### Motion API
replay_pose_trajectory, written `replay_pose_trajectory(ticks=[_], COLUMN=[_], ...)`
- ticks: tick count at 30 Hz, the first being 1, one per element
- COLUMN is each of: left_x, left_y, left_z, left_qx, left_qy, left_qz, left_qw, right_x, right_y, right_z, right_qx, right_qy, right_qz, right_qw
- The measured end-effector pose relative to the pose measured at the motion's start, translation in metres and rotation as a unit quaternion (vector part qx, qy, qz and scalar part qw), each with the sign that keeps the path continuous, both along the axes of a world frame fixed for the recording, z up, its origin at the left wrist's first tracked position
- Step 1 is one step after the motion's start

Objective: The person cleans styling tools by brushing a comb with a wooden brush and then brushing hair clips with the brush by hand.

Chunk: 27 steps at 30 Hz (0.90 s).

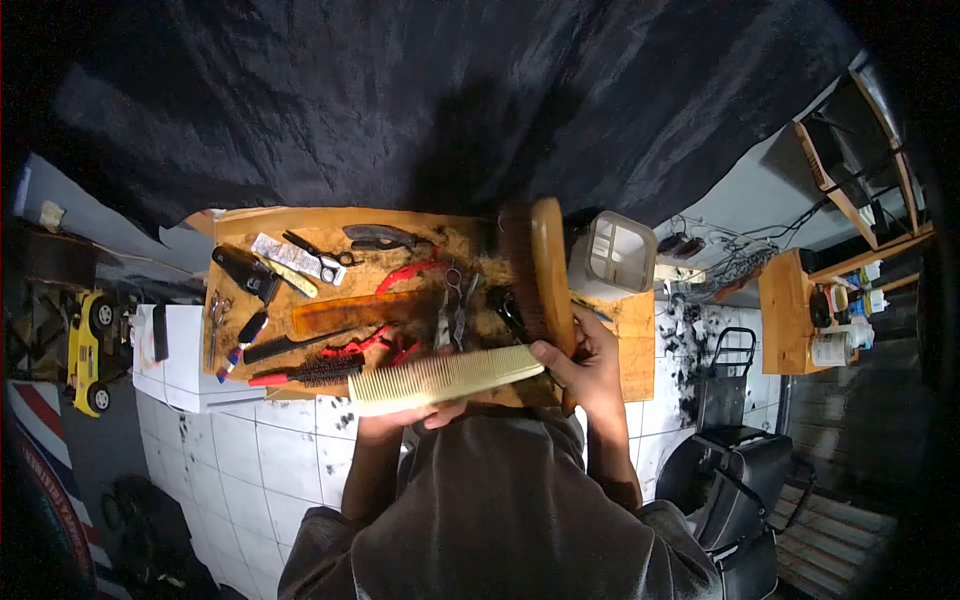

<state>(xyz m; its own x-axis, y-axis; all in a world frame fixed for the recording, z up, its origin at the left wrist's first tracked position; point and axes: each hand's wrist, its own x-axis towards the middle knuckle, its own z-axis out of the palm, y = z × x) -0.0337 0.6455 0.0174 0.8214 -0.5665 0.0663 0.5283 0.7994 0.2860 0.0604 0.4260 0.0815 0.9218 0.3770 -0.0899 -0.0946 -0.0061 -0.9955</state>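
A large cream comb (445,379) lies across the front of the wooden table (635,350), its teeth facing up and toward the left. Under its left end is my left hand (412,418), fingers closed on it. My right hand (588,368) grips a wooden brush (550,270) with dark bristles, held upright, and its thumb touches the comb's right end. Beyond the comb are an orange comb (355,312), a black comb (300,345), a round brush with a red handle (325,371), black scissors (320,255) and a black clipper (245,273).
A clear plastic container (612,255) stands at the table's right edge. Black cloth (400,110) hangs behind the table. A white cabinet (185,375) is at the left, and a black chair (745,480) at the right. Dark hair clippings lie on the tiled floor.
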Motion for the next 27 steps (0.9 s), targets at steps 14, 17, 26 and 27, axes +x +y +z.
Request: replay_pose_trajectory(ticks=[14, 17, 26, 27], left_x=[0.023, 0.018, -0.003, -0.003], left_y=[-0.03, -0.02, -0.008, -0.009], left_z=[0.038, 0.053, 0.043, 0.043], left_qx=[0.394, 0.524, 0.618, 0.6], left_qy=[0.055, 0.005, -0.132, -0.084], left_qz=[0.426, 0.401, 0.213, 0.225], left_qw=[0.813, 0.751, 0.745, 0.763], right_x=[0.005, 0.005, 0.027, 0.024], right_y=[-0.024, -0.03, -0.013, -0.014], right_z=[0.01, 0.015, 0.005, 0.008], right_qx=[-0.148, -0.21, -0.229, -0.21], right_qy=[-0.128, -0.131, -0.169, -0.188], right_qz=[0.198, 0.291, -0.075, -0.034], right_qw=[0.961, 0.924, 0.956, 0.959])
